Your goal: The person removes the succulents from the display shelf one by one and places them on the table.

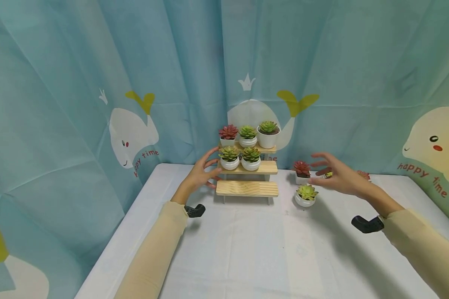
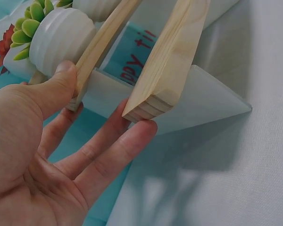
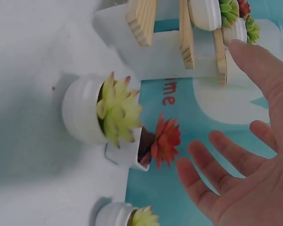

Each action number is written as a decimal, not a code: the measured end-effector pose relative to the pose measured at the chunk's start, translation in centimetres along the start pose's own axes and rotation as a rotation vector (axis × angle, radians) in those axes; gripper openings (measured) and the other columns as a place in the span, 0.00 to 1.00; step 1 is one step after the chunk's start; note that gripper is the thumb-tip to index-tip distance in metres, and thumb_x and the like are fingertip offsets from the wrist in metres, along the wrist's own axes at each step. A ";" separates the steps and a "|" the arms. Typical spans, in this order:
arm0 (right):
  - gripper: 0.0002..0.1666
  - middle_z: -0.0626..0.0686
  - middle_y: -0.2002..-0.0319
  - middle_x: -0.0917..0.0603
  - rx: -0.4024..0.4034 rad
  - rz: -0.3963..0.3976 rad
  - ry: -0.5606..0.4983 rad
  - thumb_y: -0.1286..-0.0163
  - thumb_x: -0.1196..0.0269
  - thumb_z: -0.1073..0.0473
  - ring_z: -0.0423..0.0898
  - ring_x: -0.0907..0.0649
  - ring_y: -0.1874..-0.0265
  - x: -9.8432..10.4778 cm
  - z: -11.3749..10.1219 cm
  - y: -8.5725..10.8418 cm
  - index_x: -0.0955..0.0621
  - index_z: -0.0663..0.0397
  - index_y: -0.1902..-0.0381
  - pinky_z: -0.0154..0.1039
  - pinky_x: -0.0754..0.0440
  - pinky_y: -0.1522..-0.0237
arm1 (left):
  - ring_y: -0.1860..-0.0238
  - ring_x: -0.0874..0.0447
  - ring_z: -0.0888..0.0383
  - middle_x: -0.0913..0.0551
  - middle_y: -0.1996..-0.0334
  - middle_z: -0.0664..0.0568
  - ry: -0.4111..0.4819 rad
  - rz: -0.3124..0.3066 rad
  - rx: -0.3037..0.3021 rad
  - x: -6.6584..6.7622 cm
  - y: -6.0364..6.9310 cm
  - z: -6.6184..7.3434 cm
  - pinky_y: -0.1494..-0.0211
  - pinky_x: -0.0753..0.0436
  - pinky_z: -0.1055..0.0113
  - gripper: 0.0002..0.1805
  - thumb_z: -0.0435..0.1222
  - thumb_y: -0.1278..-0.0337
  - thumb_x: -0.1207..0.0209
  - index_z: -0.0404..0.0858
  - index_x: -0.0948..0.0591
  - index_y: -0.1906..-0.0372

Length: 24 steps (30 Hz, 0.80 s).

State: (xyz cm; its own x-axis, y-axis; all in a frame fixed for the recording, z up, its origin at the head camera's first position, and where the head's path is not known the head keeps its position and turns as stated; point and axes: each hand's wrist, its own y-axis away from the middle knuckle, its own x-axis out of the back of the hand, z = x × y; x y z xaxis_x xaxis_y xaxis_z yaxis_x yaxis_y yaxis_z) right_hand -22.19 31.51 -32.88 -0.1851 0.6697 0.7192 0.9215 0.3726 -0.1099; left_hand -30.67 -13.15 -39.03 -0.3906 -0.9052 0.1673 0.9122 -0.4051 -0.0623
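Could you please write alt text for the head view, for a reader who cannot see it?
A person's left hand touches the left end of a three-tier wooden stand holding five potted succulents, while the open right hand hovers near more pots. Everything sits on a white-covered table before a blue whale-print curtain.

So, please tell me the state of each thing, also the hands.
Left hand, touching the shelf
Right hand, holding nothing
Shelf, upright, bearing five plants
Front green plant, upright on the table
Red plant behind it, upright
Green plant behind right hand, partly hidden
Rightmost red plant, partly hidden
Curtain, hanging
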 end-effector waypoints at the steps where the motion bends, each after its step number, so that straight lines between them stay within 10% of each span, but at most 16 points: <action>1: 0.47 0.71 0.33 0.27 -0.003 0.002 -0.001 0.29 0.29 0.54 0.69 0.21 0.41 -0.1 -0.2 -0.2 0.42 0.58 0.23 0.54 0.12 0.53 | 0.45 0.18 0.27 0.42 0.21 0.40 0.002 -0.001 0.000 0.0 0.0 0.0 0.65 0.11 0.42 0.43 0.34 0.27 0.39 0.65 0.44 0.18; 24: 0.46 0.66 0.36 0.23 0.071 0.079 -0.057 0.33 0.26 0.51 0.62 0.18 0.43 -3.9 -3.4 -5.1 0.36 0.57 0.25 0.60 0.19 0.41 | 0.44 0.18 0.28 0.42 0.21 0.39 0.005 -0.008 -0.013 0.2 -0.1 -0.2 0.65 0.11 0.41 0.42 0.34 0.27 0.39 0.64 0.44 0.18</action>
State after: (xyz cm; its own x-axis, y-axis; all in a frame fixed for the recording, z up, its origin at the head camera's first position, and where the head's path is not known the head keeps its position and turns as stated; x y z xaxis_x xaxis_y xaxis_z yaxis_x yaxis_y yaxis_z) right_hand -24.94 24.80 -32.80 -0.1340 0.7334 0.6665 0.9077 0.3607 -0.2145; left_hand -30.89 -13.28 -39.20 -0.3980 -0.9027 0.1632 0.9076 -0.4134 -0.0734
